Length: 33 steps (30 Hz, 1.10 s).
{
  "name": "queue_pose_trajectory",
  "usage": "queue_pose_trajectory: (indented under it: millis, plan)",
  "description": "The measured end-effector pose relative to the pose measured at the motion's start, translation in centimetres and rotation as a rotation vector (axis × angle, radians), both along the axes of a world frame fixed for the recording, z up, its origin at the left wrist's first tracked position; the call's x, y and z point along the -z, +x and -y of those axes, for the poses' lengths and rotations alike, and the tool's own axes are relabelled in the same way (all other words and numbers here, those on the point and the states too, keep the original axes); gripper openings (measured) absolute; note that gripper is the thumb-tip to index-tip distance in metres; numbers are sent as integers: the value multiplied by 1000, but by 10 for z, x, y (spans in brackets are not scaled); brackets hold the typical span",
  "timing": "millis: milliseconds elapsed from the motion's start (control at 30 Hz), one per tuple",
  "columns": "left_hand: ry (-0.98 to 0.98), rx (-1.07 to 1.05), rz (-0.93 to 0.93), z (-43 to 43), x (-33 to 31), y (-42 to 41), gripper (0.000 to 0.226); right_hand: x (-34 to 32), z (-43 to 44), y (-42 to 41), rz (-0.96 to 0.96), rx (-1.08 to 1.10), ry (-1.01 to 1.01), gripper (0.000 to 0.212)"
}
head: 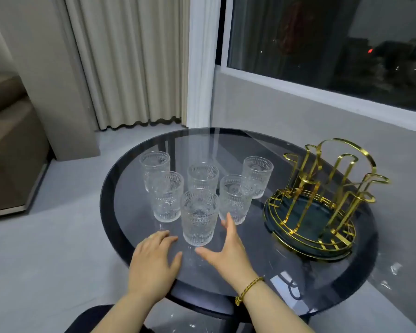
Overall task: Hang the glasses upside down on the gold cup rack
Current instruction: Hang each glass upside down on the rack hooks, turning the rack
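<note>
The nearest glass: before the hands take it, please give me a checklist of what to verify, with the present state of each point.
1. Nearest glass stands upright on the table: ok.
2. Left hand and right hand are open on either side of it, not yet gripping: ok.
3. Room to lift it: the neighbour glass on the right stands very close; a gap cannot be told.
4. Gold cup rack has free prongs, none carries a glass: ok.
5. Rack stands level in its tray: ok.
6. Glass dry and not slippery: cannot tell.
</note>
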<state>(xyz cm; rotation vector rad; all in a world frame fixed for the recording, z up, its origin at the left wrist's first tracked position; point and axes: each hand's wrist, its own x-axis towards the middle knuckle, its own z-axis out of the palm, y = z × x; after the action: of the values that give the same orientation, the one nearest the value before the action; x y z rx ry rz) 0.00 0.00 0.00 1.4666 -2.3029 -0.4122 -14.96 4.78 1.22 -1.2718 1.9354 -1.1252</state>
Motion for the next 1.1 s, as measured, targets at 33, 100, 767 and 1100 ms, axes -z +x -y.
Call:
queue_pose_trajectory:
  millis: [33,100,767,1100]
  plan:
    - [-8,9,-21,2,2,0,35,-1,4,1,-23,-4,-6,106]
    - [-39,15,-52,3,3,0,35,1,12,3,-50,8,-33,105]
    - [-28,86,-105,2,1,-3,30,-13,-15,-16,192,97,-214,79]
    - [8,650,-36,-43,-28,-131,48,-58,-140,-106,103,163,-281,68]
